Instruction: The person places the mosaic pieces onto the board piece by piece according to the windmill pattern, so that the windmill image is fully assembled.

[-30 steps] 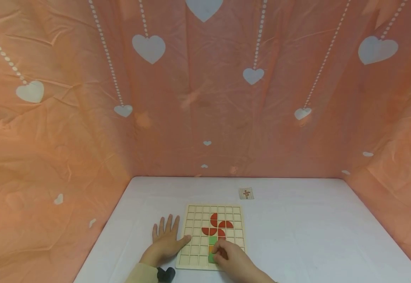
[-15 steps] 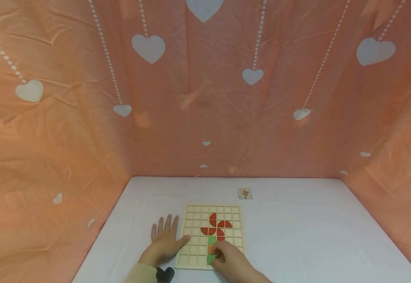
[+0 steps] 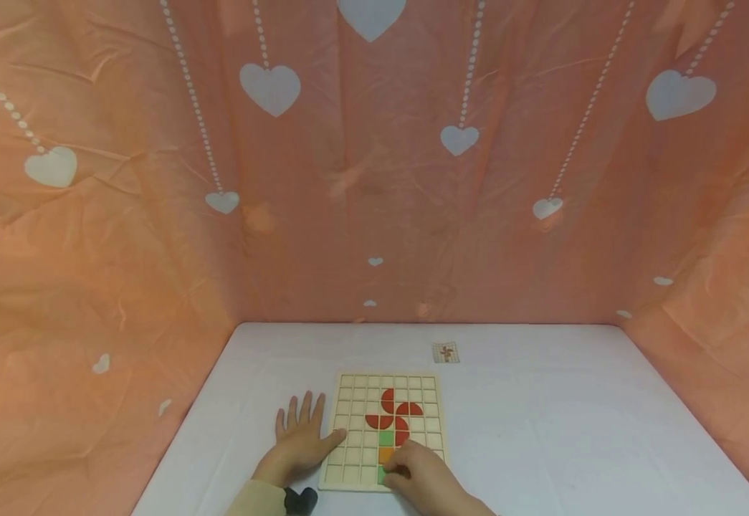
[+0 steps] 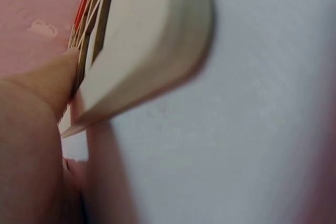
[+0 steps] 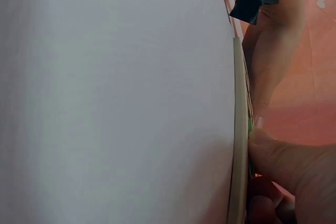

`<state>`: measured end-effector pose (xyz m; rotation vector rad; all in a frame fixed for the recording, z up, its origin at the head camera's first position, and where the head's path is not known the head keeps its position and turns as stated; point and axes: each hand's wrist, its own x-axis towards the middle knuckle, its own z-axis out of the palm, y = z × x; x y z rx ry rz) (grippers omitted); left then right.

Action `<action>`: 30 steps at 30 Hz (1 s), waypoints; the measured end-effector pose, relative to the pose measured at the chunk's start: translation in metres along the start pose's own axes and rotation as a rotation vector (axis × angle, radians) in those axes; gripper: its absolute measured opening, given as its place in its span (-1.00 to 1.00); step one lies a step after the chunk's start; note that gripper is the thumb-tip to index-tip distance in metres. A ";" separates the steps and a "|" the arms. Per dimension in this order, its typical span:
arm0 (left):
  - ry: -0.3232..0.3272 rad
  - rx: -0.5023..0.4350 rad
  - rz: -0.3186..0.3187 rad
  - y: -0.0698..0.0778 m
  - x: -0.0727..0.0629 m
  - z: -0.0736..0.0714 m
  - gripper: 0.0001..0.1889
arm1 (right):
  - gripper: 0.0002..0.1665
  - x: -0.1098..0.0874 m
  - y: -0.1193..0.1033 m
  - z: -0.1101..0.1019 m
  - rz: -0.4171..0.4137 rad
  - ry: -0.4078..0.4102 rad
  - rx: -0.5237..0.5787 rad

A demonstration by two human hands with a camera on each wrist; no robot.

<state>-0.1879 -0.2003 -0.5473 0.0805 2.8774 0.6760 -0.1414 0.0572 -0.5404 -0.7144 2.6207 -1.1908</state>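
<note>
A wooden grid board (image 3: 351,456) lies on the white table. My left hand (image 3: 303,438) is spread flat on the table at its left, thumb resting over the board's edge. Several red quarter-round pieces (image 3: 401,428) form a pinwheel in the grid. Below them, in one column, come a green square tile (image 3: 385,438), an orange square tile (image 3: 385,455) and a lower green square tile (image 3: 381,475). With curled thumb and fingers, my right hand (image 3: 428,474) holds the lower green tile, covering part of it. The right wrist view shows the thumb (image 5: 268,148) touching its green edge (image 5: 250,125).
A small pattern card (image 3: 446,352) with a red pinwheel lies behind the board. Around the table (image 3: 542,416) hangs an orange curtain (image 3: 374,215) printed with hearts. A black wrist device (image 3: 300,500) sits below my left hand.
My right fingers have shifted slightly down and right, uncovering more of the orange tile and the lower red piece, and covering more of the lower green tile. My left hand stays in place.
</note>
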 end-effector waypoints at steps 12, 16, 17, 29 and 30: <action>-0.016 -0.011 -0.009 0.002 -0.004 -0.002 -0.01 | -0.85 -0.001 -0.001 0.004 -0.108 0.026 -0.193; -0.011 -0.015 -0.020 -0.002 -0.005 -0.003 -0.01 | -0.84 0.000 -0.004 0.007 -0.189 0.043 -0.275; -0.013 -0.014 -0.023 -0.004 -0.006 -0.003 -0.01 | -0.83 0.000 -0.005 0.008 -0.208 0.044 -0.291; -0.004 -0.021 -0.012 -0.011 -0.008 0.000 0.00 | -0.84 -0.002 -0.011 0.010 -0.146 0.023 -0.330; -0.006 -0.021 -0.010 -0.011 -0.008 -0.001 0.00 | -0.84 -0.002 -0.011 0.008 -0.121 0.025 -0.311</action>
